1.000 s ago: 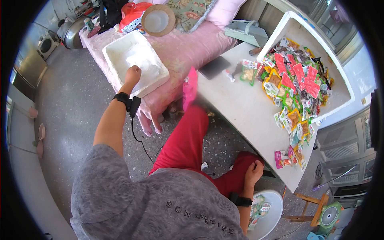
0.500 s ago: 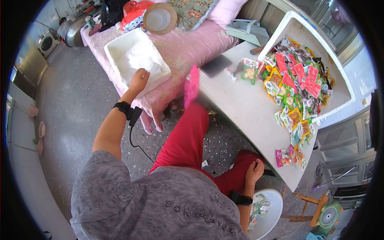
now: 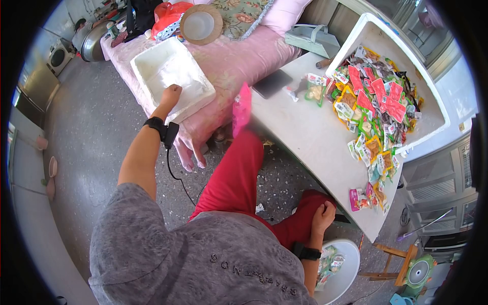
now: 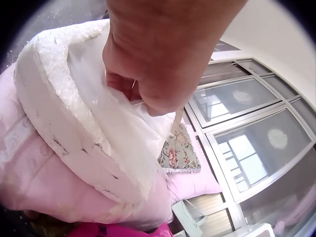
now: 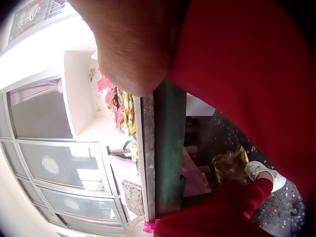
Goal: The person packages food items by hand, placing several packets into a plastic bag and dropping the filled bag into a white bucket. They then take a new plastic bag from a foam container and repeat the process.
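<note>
My left hand [image 3: 170, 96] is over the near part of a white foam box [image 3: 147, 84] that sits on the pink-covered bed. Clear plastic film [image 4: 123, 121] lines the box. In the left wrist view, my curled left fingers pinch a fold of this film close to the rim. On my red-trousered thigh [image 3: 305, 208], beside the table edge, rests my right hand [image 3: 322, 218], fingers loosely bent and holding nothing. The right wrist view shows only the wrist and heel of that hand.
A white table [image 3: 315, 137] bears a large foam box [image 3: 437, 91] on its side, spilling many small snack packets [image 3: 366, 117]. A dark tablet [image 3: 273, 84] and a pink bag [image 3: 242, 111] are near its left end. A white bucket [image 3: 351, 264] with packets stands by my right side.
My left hand has moved slightly within the foam box, and the plastic film there lies flatter than a second ago. The right hand has stayed on the thigh.
</note>
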Available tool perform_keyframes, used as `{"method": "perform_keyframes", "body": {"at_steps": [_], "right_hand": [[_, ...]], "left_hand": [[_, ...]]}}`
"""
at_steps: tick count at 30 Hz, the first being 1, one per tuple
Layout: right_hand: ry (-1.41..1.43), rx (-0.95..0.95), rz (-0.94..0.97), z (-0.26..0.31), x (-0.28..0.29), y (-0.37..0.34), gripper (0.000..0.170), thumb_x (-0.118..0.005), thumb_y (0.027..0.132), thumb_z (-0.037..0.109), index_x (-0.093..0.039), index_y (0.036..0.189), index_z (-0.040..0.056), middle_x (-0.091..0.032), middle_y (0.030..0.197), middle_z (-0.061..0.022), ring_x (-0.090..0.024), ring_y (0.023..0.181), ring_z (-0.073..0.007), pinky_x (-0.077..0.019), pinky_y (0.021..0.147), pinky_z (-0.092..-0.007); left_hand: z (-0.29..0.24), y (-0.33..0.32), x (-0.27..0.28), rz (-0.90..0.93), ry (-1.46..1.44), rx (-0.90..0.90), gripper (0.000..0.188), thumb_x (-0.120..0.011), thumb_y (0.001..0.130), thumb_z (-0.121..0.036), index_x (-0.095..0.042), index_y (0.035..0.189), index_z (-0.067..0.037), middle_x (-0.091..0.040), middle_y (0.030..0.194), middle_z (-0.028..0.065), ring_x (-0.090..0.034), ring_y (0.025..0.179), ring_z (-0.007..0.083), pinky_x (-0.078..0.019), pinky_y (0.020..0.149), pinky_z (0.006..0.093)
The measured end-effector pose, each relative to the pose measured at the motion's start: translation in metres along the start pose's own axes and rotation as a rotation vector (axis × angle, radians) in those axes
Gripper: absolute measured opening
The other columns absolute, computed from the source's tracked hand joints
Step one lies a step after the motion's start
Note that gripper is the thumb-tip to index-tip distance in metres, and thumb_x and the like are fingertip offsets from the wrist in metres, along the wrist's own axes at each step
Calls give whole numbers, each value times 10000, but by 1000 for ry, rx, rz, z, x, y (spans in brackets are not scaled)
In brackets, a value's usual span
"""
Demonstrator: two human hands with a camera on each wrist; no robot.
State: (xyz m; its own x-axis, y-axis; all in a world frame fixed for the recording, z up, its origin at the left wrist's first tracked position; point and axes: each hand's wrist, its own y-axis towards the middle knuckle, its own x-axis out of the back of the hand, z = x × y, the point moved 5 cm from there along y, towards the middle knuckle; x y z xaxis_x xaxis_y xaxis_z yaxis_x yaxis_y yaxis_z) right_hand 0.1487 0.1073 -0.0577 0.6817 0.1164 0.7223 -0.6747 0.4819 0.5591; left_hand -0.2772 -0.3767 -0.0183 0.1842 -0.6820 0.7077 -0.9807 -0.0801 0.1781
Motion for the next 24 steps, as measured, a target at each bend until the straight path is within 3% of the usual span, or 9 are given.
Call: {"method": "perform_keyframes", "body": {"at_steps": [6,7,9,13,19,21,24], "right_hand": [[-1,8,-1,0,-1,0,137,-501,652,24,-502,787,-4,-529,771,-155,-503,726,-314,-397,653,-393],[3,6,0,0,-1,0,137,-501,653,25,-502,787,-4,-529,770,-156,-502,726,-315,-397,652,-394],[2,4,3,0,-1,0,137,-502,653,27,-502,787,-3,-529,770,-156,-503,727,-315,-396,653,-395],[6,6,2,-2,-2,-1,138,-502,657,32,-503,791,-3,-531,771,-156,-504,729,-312,-396,656,-394],[65,-40,4,3,0,2,141,-506,656,39,-506,791,0,-533,782,-158,-501,740,-316,-394,662,-392],[168,-150,8,-3,-1,0,123,-500,697,50,-514,808,-1,-538,780,-130,-517,742,-254,-406,669,-331],[434,-334,16,-1,-1,2,114,-470,759,60,-516,852,12,-540,811,-66,-520,765,-146,-413,651,-243]], "left_hand": [[24,7,3,-47,-189,67,253,-440,763,-224,-544,828,-3,-558,767,183,-536,741,300,-402,658,338],[25,9,8,-147,-148,17,250,-437,766,-218,-542,827,0,-555,770,188,-533,747,306,-401,661,340],[-7,-3,34,-346,-67,-83,243,-430,774,-208,-539,825,4,-549,775,198,-528,758,318,-397,666,345],[-61,-13,61,-500,-100,-221,232,-420,786,-184,-527,820,19,-538,761,200,-518,738,330,-395,665,352],[-162,-51,38,-358,-271,-625,155,-458,784,-94,-510,872,23,-536,849,164,-515,791,279,-399,712,300],[-192,-82,13,-191,-289,-724,155,-459,770,-57,-502,903,10,-519,917,161,-497,847,292,-393,744,320],[-237,-141,-22,70,-420,-1048,214,-491,668,34,-492,878,-6,-504,945,150,-478,893,309,-386,768,349]]}}
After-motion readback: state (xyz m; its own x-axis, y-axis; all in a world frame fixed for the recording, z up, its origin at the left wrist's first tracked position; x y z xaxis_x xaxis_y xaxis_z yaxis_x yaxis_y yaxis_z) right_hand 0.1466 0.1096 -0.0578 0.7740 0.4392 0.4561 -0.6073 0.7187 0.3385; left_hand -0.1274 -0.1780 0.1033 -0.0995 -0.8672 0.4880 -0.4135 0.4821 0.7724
